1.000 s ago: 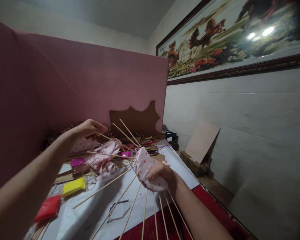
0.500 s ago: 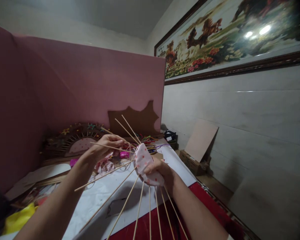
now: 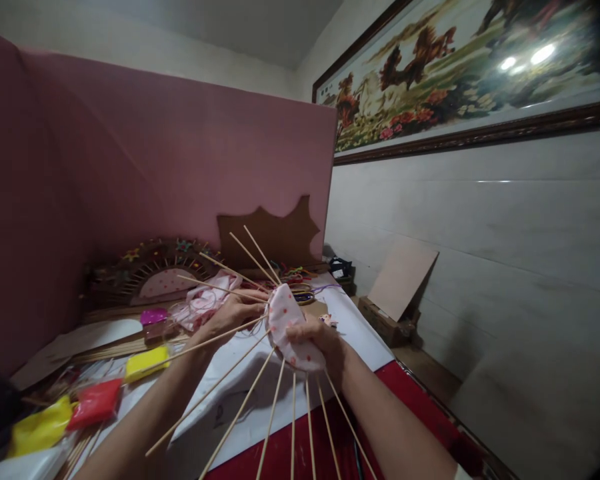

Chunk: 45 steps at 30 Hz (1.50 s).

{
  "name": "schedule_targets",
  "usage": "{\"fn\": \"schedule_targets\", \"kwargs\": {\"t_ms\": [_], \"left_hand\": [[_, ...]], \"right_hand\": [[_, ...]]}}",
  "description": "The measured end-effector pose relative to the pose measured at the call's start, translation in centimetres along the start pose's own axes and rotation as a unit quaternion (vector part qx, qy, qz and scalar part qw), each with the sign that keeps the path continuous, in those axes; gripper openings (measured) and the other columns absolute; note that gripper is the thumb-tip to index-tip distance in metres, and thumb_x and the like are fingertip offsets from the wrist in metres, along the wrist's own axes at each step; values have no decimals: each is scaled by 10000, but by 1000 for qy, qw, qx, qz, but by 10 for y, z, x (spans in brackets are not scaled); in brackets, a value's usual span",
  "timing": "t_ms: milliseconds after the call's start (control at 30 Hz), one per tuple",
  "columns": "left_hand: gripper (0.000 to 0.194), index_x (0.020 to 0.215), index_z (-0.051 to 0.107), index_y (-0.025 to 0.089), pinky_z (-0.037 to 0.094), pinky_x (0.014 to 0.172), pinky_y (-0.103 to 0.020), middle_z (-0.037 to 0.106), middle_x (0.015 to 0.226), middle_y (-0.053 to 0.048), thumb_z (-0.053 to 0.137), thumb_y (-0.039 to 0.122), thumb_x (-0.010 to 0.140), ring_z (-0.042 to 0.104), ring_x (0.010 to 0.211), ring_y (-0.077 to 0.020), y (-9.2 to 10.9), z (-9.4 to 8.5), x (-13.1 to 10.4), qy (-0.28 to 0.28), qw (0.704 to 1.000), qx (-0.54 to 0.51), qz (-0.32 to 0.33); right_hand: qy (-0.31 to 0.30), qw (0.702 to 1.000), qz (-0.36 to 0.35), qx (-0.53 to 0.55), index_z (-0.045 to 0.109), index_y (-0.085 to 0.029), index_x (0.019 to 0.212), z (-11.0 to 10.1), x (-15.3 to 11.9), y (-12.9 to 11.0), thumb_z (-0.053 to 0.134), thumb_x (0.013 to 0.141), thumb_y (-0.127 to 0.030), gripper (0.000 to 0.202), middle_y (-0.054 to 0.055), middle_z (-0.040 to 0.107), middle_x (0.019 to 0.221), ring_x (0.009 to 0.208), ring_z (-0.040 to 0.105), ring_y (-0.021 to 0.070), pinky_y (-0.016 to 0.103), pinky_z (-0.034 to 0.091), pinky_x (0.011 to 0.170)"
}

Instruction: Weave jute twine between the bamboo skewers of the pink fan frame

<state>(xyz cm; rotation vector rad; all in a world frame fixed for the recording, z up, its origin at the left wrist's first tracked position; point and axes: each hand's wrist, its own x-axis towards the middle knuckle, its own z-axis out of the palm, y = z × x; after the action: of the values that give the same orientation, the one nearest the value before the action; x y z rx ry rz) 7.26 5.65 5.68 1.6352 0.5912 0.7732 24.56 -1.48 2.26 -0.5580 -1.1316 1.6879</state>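
Note:
My right hand (image 3: pixel 317 340) grips a half-round piece covered in pink dotted cloth (image 3: pixel 284 310), its thumb lying across the front. Thin wooden sticks (image 3: pixel 237 407) fan out from the curved rim of that piece, several pointing down toward me and others up and left. At the rim's left side is my left hand (image 3: pixel 240 310), fingers closed together among the stick bases. What its fingertips pinch is too small to tell. Thin strand loops (image 3: pixel 253 327) hang just below those fingertips.
White sheet (image 3: pixel 250 373) over a red tabletop (image 3: pixel 285 447). On the left lie yellow (image 3: pixel 147 362) and red packets (image 3: pixel 96 402). Behind are crumpled pink cloth (image 3: pixel 205 303), a decorated fan-shaped piece (image 3: pixel 165 283) and brown cut-out board (image 3: pixel 267 237). Cardboard (image 3: pixel 403 277) leans by the wall.
My left hand has moved down and right, from above the sticks to the cloth piece's left rim. My right hand keeps its hold. The view has shifted slightly, showing more packets at left.

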Motion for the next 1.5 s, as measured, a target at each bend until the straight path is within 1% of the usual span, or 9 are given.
{"fn": "schedule_targets", "kwargs": {"t_ms": [100, 333, 533, 600, 733, 833, 1000, 1267, 1500], "left_hand": [[310, 758, 705, 125, 191, 381, -199, 502, 475, 24, 746, 366, 568, 299, 376, -40, 2, 7, 2, 8, 1000, -6, -1], [163, 569, 650, 129, 429, 536, -222, 600, 571, -23, 747, 243, 502, 545, 579, -130, 14, 9, 3, 45, 994, 62, 76], [154, 679, 653, 112, 363, 396, -197, 523, 486, 28, 619, 251, 620, 442, 385, -78, 8, 15, 1, 70, 993, 78, 47], [176, 756, 673, 118, 399, 442, -202, 584, 558, 7, 606, 228, 635, 493, 445, -93, 4, 17, 1, 76, 988, 111, 75], [248, 925, 687, 172, 477, 694, -262, 694, 861, -56, 569, 230, 715, 619, 754, -172, -5, 18, 3, 122, 957, 207, 164], [278, 994, 685, 193, 475, 741, -278, 702, 939, -70, 547, 262, 762, 634, 837, -202, -9, 18, 2, 143, 937, 264, 178], [340, 1064, 668, 157, 489, 709, -265, 708, 934, -86, 583, 287, 761, 647, 812, -207, -11, 20, -2, 100, 955, 212, 185], [278, 956, 714, 134, 489, 640, -255, 715, 828, -85, 603, 271, 740, 634, 724, -192, -12, 27, -1, 132, 960, 171, 178], [285, 918, 724, 117, 491, 636, -261, 708, 783, -83, 646, 283, 700, 630, 709, -200, -16, 27, 2, 111, 967, 119, 195]], "right_hand": [[-8, 1000, -6, 7, 598, -110, 839, 2, 1, 3, 763, 527, -221, 371, 1, 603, 655, 488, 524, 83, 187, 430, 440], [-27, 999, -24, 33, 602, -107, 819, 3, 2, 7, 750, 551, -211, 323, -2, 595, 643, 487, 522, 75, 173, 435, 450], [14, 996, -70, 60, 594, -126, 863, 6, 6, 7, 733, 645, -300, 312, -13, 559, 640, 471, 476, 55, 150, 400, 440], [37, 994, -85, 59, 592, -130, 869, 8, 9, 7, 717, 678, -351, 318, -10, 558, 639, 477, 479, 62, 160, 407, 452], [88, 990, -88, 64, 584, -134, 882, 12, 12, 7, 697, 708, -393, 331, -1, 572, 678, 525, 512, 74, 179, 435, 506], [99, 989, -71, 81, 566, -153, 869, 14, 11, 8, 679, 728, -394, 301, -9, 560, 674, 523, 514, 79, 191, 432, 494], [102, 987, -86, 88, 545, -155, 810, 14, 11, 13, 657, 748, -396, 272, -23, 522, 629, 487, 482, 69, 177, 404, 450], [108, 986, -112, 64, 559, -168, 818, 16, 14, 14, 612, 757, -494, 335, -32, 494, 608, 472, 445, 61, 169, 392, 441], [104, 987, -113, 38, 552, -171, 820, 20, 10, 12, 630, 743, -489, 336, -36, 513, 620, 475, 449, 56, 173, 403, 468]]}}
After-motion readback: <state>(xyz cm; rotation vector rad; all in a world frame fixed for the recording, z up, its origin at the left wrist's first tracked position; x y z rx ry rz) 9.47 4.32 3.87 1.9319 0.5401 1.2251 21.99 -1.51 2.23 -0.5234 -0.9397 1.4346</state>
